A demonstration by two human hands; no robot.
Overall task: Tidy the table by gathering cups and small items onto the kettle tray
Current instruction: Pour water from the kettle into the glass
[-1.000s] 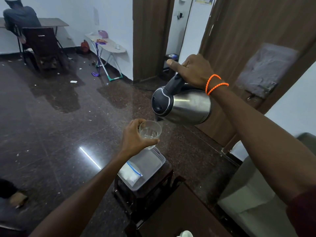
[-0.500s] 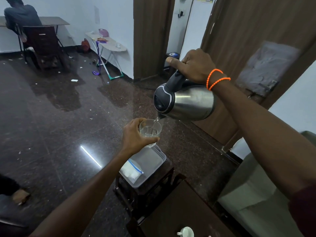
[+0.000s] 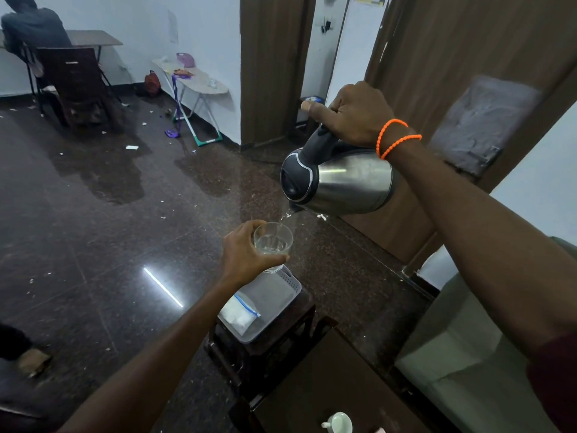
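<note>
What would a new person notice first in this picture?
First comes the steel kettle, tipped over at the centre right by the right hand on its handle. Water runs from its spout into a glass that the left hand holds just below. Under them a plastic tray with a small bag rests on a dark stool.

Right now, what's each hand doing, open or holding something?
Left hand: fingers curled round the glass, holding it.
Right hand: grips the kettle handle, tilted and pouring.
</note>
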